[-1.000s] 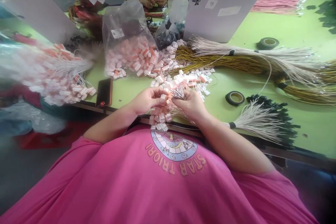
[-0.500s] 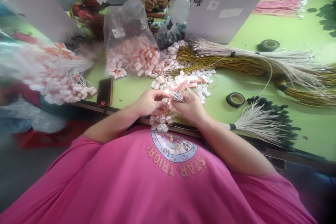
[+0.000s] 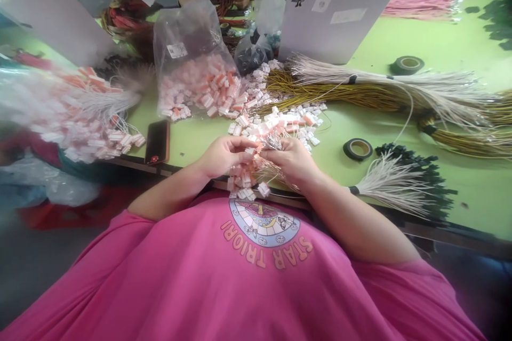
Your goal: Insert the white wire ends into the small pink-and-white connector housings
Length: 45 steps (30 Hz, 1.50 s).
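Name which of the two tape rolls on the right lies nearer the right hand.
The near roll, beside the fanned-out white wires; the far roll lies beyond the long yellow wires, farther from the right hand.

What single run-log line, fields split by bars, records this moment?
left hand: at orange-and-white connectors | right hand: gripping wire bundle | phone: on table, left | nearer tape roll: on table, right

"What colour is the worktop [image 3: 192, 141] under the black tape roll [image 3: 358, 158]?"
"Lime green."
"And the connectors [image 3: 264, 127] left of the roll?"
"White and orange; the wires [image 3: 360, 95] behind it, yellow and white."
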Motion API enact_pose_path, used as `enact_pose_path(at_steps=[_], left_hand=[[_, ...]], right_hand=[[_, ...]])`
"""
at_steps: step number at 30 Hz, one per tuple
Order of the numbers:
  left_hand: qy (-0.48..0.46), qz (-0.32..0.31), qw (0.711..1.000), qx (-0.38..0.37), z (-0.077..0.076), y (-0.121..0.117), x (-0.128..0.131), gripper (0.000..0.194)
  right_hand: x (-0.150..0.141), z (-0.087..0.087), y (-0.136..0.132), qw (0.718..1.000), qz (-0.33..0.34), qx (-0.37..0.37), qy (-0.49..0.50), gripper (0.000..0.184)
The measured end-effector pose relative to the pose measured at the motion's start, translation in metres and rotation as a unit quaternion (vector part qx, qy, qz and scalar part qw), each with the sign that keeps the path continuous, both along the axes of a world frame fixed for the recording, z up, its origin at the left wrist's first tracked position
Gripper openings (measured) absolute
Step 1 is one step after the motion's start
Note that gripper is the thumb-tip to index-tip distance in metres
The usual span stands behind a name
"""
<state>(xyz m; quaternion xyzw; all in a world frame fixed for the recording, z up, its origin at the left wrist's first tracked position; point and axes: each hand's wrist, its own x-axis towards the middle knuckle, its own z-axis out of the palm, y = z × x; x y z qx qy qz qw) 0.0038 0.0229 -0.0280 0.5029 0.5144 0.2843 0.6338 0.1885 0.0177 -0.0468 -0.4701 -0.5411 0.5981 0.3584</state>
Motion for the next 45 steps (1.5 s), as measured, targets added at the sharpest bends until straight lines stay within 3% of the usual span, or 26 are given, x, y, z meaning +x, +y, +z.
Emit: enact_pose_path(at_steps=[7,13,17,23,28,31,34,36,38,41,45], left_hand=[[0.045,-0.018,0.993,0.107,-0.006,-0.003,0.007,0.024],[0.11,-0.045,0.975,0.187,-0.011,-0.001,0.008,0.02],[0.133,-0.075,0.968,0.198,-0.007,-0.001,0.005,0.016],[0.129,-0.099,0.964,0.21,-0.002,-0.005,-0.003,0.022],[0.205,-0.15,0.926,0.28,0.005,-0.002,-0.022,0.021],[0.254,-0.147,0.918,0.266,-0.004,0.022,-0.039,0.022],[0.313,-0.018,0.905,0.288,-0.025,0.057,-0.05,0.023],[0.335,-0.018,0.894,0.296,-0.041,0.077,-0.051,0.028],[0.35,-0.059,0.885,0.302,-0.053,0.091,-0.05,0.028],[0.363,-0.089,0.878,0.299,-0.06,0.097,-0.048,0.021],[0.341,-0.051,0.898,0.275,-0.053,0.088,-0.046,0.015]], right_hand=[[0.0,-0.007,0.001,1.0,0.012,0.025,0.011,0.007],[-0.002,-0.007,0.001,0.993,0.009,0.09,-0.076,0.009],[-0.003,-0.007,0.001,0.984,0.003,0.119,-0.131,0.013],[-0.001,-0.006,-0.001,0.993,0.036,0.09,-0.065,0.011],[0.007,0.001,0.005,0.999,0.013,0.041,-0.015,0.011],[0.012,0.0,0.011,0.999,-0.02,0.015,0.03,0.014],[0.015,-0.003,0.016,1.0,-0.017,-0.004,-0.01,0.015],[0.017,-0.003,0.018,0.998,-0.009,-0.001,-0.065,0.016],[0.018,-0.001,0.02,0.994,-0.001,0.013,-0.108,0.017],[0.02,0.002,0.022,0.991,0.027,0.031,-0.13,0.013],[0.017,-0.001,0.024,0.991,0.041,0.043,-0.118,0.008]])
